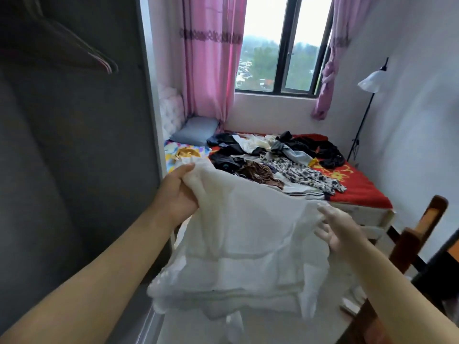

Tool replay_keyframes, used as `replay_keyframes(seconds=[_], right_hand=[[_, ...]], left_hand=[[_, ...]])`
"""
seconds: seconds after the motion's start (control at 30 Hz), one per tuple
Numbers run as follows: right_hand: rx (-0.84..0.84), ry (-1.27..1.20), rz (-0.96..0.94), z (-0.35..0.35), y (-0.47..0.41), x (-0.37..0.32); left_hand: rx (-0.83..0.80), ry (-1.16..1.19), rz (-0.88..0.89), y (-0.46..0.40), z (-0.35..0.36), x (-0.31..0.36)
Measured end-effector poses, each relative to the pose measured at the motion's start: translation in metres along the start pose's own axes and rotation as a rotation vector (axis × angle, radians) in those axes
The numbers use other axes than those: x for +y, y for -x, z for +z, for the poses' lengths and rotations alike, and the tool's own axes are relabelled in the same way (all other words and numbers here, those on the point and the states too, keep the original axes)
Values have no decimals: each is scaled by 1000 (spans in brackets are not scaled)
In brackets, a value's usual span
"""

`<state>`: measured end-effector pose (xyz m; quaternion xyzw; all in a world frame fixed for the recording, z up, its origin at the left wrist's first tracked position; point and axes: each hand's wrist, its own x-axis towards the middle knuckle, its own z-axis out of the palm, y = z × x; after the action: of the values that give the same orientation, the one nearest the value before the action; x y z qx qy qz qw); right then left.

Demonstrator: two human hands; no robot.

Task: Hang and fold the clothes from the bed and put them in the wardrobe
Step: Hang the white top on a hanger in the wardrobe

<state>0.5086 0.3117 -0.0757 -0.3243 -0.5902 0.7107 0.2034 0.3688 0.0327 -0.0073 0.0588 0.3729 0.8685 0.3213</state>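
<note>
A person stands between wardrobe (pixel 74 157) and bed (pixel 360 192), holding up a sheer white garment (pixel 243 232) at chest height. The left hand (pixel 177 194) grips one upper corner, fingers curled into the cloth; the right hand (pixel 334 228), blurred, lies spread with straight fingers against the opposite edge and has no evident hold. The garment sags below both hands, its hem bunched. Beyond the hands, a heap of clothes (pixel 278 157) covers the bed. Hangers (pixel 99 58) hang up and to the left of the left hand, inside the wardrobe. To do this step well, the right hand should likely pinch the matching corner, draw the top edge taut and level, and shake out the folds before hanging.
</note>
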Motion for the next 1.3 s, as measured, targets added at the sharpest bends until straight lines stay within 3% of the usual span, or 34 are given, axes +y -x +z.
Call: replay_keyframes(seconds=[0.07, 0.2, 0.23, 0.3, 0.37, 0.43, 0.5, 0.63, 0.7, 0.8, 0.83, 0.9, 0.97, 1.1, 1.23, 1.3], right_hand=[[-152, 249, -82, 26, 18, -6], [-676, 531, -252, 102, 60, -22], [-671, 632, -356, 118, 63, -21], [-493, 710, -534, 142, 65, -28], [-354, 619, -525, 153, 60, -37], [-276, 444, -464, 157, 53, -50], [-278, 199, -382, 160, 48, -64], [-324, -309, -238, 160, 39, -95], [-332, -498, -228, 159, 34, -110], [-334, -669, -255, 155, 28, -125], [-335, -663, -273, 154, 28, -126], [-390, -529, -282, 150, 30, -119], [-458, -224, -260, 142, 30, -104], [-603, 525, -312, 120, 46, -66], [-839, 590, -343, 118, 64, -46], [-788, 747, -446, 120, 60, -42]], left_hand=[[-52, -11, -14, 2, 12, 1], [-117, -47, -1, 6, 36, -1], [-127, -42, 19, 6, 40, 2], [-176, -8, 45, 7, 42, 15], [-205, -69, 95, 6, 34, 31], [-102, -269, 163, 5, 22, 40], [15, -479, 210, 6, 7, 36], [-61, -847, 354, 18, -23, 12], [-135, -995, 306, 26, -35, 4], [-250, -1150, 99, 28, -44, -12], [-221, -1169, 136, 24, -44, -16], [-76, -1056, 282, 17, -38, -16], [37, -854, 376, 11, -26, -8], [72, -754, 346, 0, -10, 14], [-6, -883, 237, -14, 7, 14], [-119, -992, 157, -21, 20, 4]])
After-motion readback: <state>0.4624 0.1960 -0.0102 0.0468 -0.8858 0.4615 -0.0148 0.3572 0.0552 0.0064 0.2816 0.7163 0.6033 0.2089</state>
